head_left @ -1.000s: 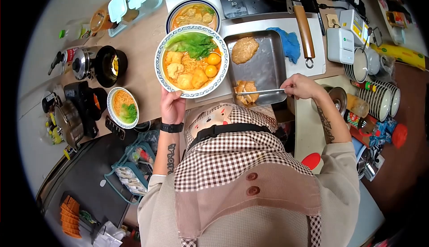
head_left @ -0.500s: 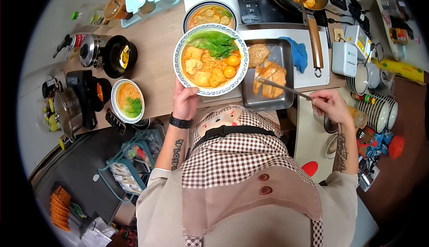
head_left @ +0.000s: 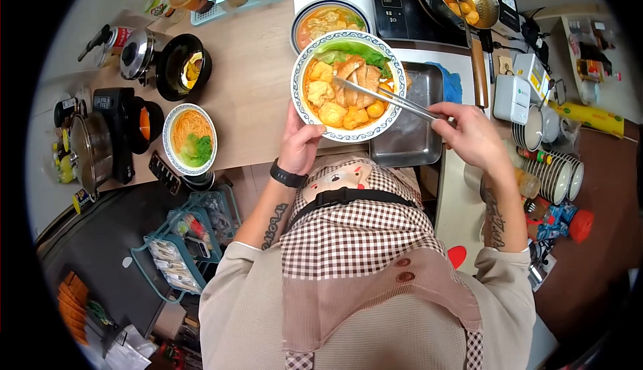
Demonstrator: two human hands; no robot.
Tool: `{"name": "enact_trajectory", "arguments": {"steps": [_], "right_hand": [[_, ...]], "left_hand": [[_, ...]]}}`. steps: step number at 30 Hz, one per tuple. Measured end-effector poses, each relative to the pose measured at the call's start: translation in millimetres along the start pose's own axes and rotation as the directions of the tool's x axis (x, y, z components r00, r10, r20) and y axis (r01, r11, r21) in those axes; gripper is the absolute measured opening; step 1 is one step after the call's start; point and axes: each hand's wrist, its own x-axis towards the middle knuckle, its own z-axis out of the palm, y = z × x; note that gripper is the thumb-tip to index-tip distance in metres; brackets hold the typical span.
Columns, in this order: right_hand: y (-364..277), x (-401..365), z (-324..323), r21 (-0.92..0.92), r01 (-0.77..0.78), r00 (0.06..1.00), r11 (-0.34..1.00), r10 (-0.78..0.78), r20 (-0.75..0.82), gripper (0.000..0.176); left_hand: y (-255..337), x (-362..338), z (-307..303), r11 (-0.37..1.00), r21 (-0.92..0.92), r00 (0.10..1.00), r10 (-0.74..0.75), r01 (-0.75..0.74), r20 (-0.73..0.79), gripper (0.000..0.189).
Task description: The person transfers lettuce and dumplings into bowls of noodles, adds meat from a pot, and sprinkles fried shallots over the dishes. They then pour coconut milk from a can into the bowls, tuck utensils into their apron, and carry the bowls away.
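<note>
Head view, left hand (head_left: 300,143): grips 1 patterned bowl (head_left: 299,87), thumb on rim.
Right hand (head_left: 467,132): closed on 1 pair of tongs (head_left: 416,109).
Sliced meat (head_left: 362,77): between hands, inside that bowl.
Spill risk: I'd watch that left grip; slackening could tip everything.
Slip risk: uneven release might drop the meat.
Bowls nearby: 1 soup bowl (head_left: 295,34) beyond left hand; 1 noodle bowl (head_left: 167,141), 1 black bowl (head_left: 165,79) leftward.
Tray: 1 (head_left: 405,157), by right hand.

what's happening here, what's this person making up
The person's left hand holds up a patterned bowl by its near side. Their right hand grips metal tongs, whose tips are at browned slices lying in the bowl beside leafy greens. A metal tray sits partly hidden behind the bowl, and a smaller bowl of noodles stands off to the left.
</note>
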Motion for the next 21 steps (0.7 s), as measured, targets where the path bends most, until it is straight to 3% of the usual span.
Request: {"name": "enact_trajectory", "arguments": {"steps": [3, 7, 11, 15, 21], "right_hand": [[-19, -17, -25, -0.166, 0.058, 0.997, 0.984, -0.067, -0.049, 0.029], [-30, -47, -58, -0.276, -0.035, 0.999, 0.961, 0.026, -0.035, 0.026], [-33, -41, -38, -0.383, 0.178, 0.929, 0.906, -0.283, -0.238, 0.024], [-41, -13, -28, -0.722, 0.385, 0.785, 0.575, -0.616, -0.072, 0.036], [-54, 16, -40, -0.892, 0.408, 0.640, 0.196, -0.758, 0.126, 0.038]], "left_hand": [[-2, -1, -2, 1.000, -0.010, 1.000, 0.009, -0.009, -0.005, 0.081], [-4, -2, 0, 1.000, -0.028, 1.000, -0.002, 0.002, -0.002, 0.080], [0, -9, -15, 0.999, -0.047, 1.000, -0.002, 0.001, -0.019, 0.081], [-2, -10, -21, 1.000, -0.022, 1.000, 0.019, -0.020, -0.013, 0.082], [0, -15, -22, 1.000, -0.008, 1.000, 0.014, -0.014, -0.020, 0.082]]}}
